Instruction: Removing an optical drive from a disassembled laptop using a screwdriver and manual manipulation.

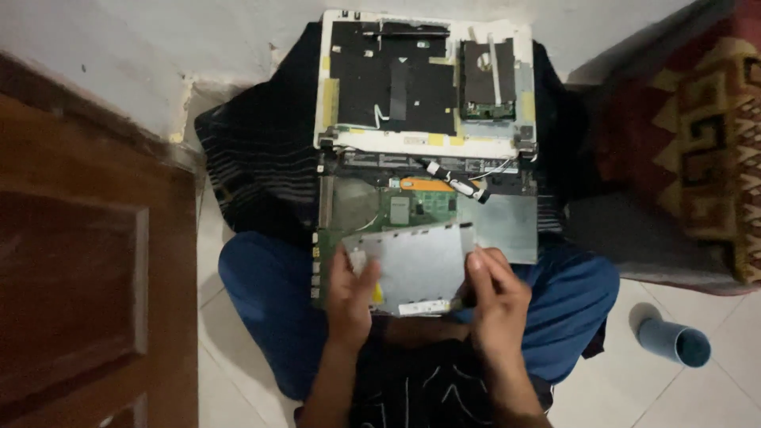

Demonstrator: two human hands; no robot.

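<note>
while both hands grip the flat grey rectangular metal plate (pixel 412 265), left hand (pixel 349 289) and right hand (pixel 495 297) pinch opposite short edges, its long axis crosswise over the opened laptop chassis (pixel 507 222).

Dim, flat indoor light — soft focus, grainy shadows toward the edges.

White tiled floor (pixel 682 388): a blue cup (pixel 674 341) lies on its side well right of the right hand (pixel 495 297), with a patterned rug (pixel 697 158) beyond it.
</note>
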